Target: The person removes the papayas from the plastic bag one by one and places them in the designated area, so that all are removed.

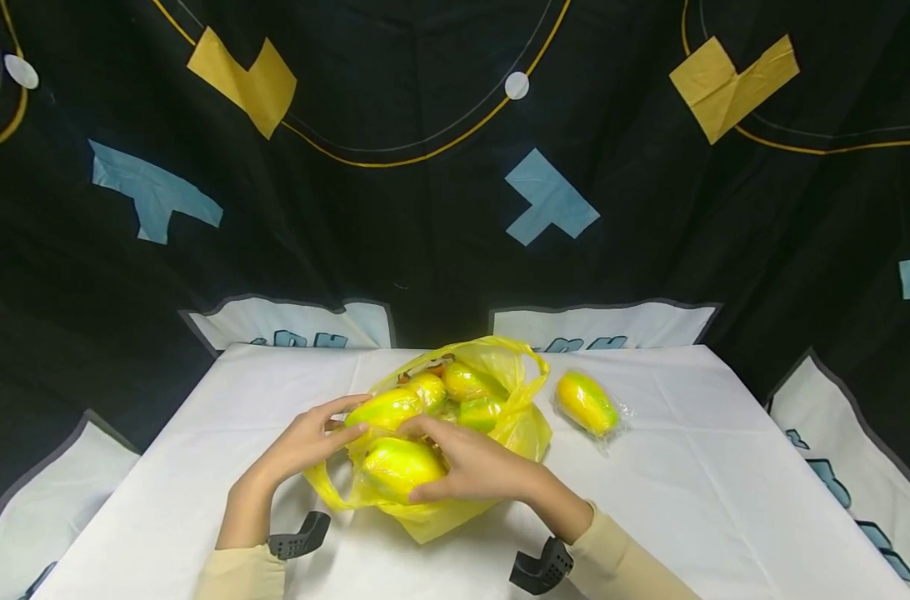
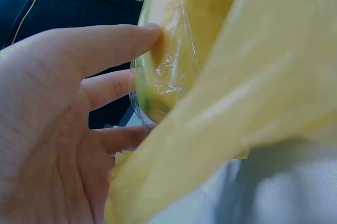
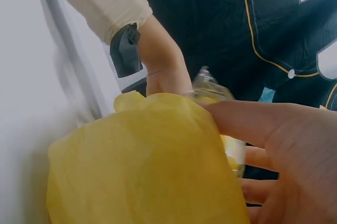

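A yellow plastic bag [image 1: 526, 425] lies with its mouth spread wide on the table. Several yellow-green mangoes, each in clear wrap, fill it. My left hand [image 1: 305, 442] holds the left end of one mango [image 1: 387, 408], thumb in front and fingers behind. In the left wrist view, the thumb presses the wrapped mango [image 2: 181, 39], while the bag [image 2: 221, 129] hides part of it. My right hand [image 1: 473, 462] grips the nearest mango [image 1: 398, 468] between thumb and fingers. The bag [image 3: 142, 166] covers most of that fruit in the right wrist view.
Another wrapped mango [image 1: 586, 404] lies on the white table [image 1: 687, 500], to the right of the bag. One bag handle [image 1: 323, 487] loops out at the left, near my left wrist. A dark curtain [image 1: 395, 250] hangs behind the table.
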### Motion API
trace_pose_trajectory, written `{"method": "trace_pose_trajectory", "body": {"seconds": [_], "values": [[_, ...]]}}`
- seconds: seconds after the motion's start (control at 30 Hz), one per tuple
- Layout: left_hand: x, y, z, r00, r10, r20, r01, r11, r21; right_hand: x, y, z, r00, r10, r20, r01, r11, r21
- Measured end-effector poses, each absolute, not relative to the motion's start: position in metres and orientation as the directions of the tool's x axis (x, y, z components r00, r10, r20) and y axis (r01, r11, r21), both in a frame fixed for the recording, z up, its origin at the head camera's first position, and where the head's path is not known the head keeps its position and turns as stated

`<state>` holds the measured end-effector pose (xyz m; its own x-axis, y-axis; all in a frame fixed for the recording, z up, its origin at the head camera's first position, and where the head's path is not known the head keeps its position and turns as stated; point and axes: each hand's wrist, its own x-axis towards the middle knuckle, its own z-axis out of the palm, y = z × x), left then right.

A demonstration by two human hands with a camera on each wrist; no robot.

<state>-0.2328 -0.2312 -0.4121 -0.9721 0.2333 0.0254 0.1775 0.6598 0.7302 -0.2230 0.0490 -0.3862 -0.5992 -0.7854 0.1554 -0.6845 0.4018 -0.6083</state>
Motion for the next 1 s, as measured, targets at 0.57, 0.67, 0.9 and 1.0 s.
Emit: {"method": "trace_pose_trajectory", "body": {"seconds": [0.57,0.67,0.9,1.0], "values": [[-0.233,-0.232,-0.412,-0.969,0.244,0.037,0.195,0.665,0.721,-0.221,0.052,-0.375,-0.703,-0.665,0.252,-0.581,0.332,-0.743],[-0.233,-0.232,-0.412,-0.970,0.239,0.036,0.190,0.664,0.723,-0.220,0.053,-0.374,-0.731,-0.637,0.244,-0.557,0.351,-0.753],[-0.232,-0.230,-0.411,-0.973,0.231,0.019,0.171,0.661,0.730,-0.217,0.058,-0.369,-0.809,-0.533,0.246,-0.481,0.361,-0.799],[-0.233,-0.230,-0.412,-0.973,0.231,0.024,0.175,0.664,0.727,-0.215,0.063,-0.368,-0.832,-0.491,0.258,-0.465,0.363,-0.807]]}}
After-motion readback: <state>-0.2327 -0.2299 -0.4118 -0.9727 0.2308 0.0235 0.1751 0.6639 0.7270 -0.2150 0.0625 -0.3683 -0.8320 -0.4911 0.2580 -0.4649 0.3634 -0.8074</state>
